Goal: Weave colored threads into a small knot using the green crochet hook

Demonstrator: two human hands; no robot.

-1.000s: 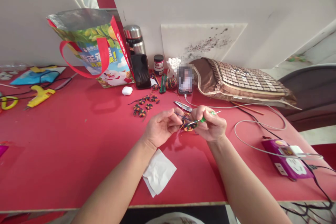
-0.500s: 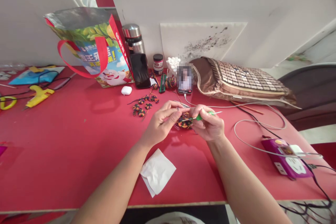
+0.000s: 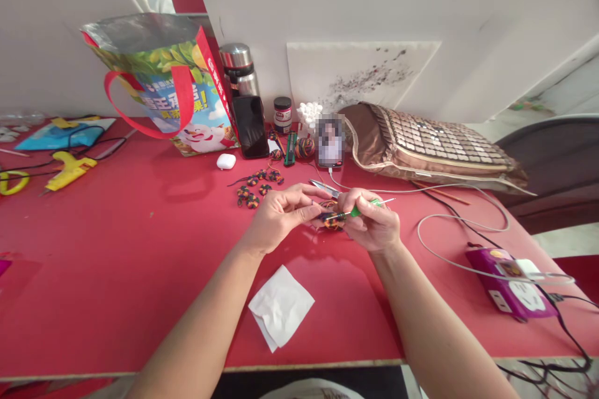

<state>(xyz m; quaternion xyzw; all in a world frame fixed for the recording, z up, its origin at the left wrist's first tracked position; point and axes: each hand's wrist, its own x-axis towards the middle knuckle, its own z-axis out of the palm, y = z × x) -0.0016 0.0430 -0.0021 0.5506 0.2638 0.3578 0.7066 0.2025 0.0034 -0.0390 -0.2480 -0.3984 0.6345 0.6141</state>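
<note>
My right hand [image 3: 374, 221] is closed around a green-handled crochet hook [image 3: 362, 206], whose thin shaft points left. Multicolour yarn loops sit on the hook's shaft, beside a small dark, orange and yellow crochet piece [image 3: 333, 221] between my hands. My left hand [image 3: 283, 215] pinches the yarn at the left end of that piece, its index finger stretched out above. Behind my fingers lies a pair of scissors [image 3: 325, 187], partly hidden. Several finished crochet pieces [image 3: 253, 199] in the same colours rest on the red table to the left.
A folded white tissue [image 3: 281, 308] lies near the front edge. Behind stand a phone [image 3: 330, 143] on a cable, a dark phone [image 3: 251, 128], a yarn ball [image 3: 305, 148] and a colourful bag [image 3: 159, 87]. A purple power strip [image 3: 510, 283] is at right, a yellow glue gun [image 3: 70, 169] at left.
My left hand has shifted slightly left and down, its thumb and index finger now further apart. More of the scissors shows behind my hands. My right hand has barely moved.
</note>
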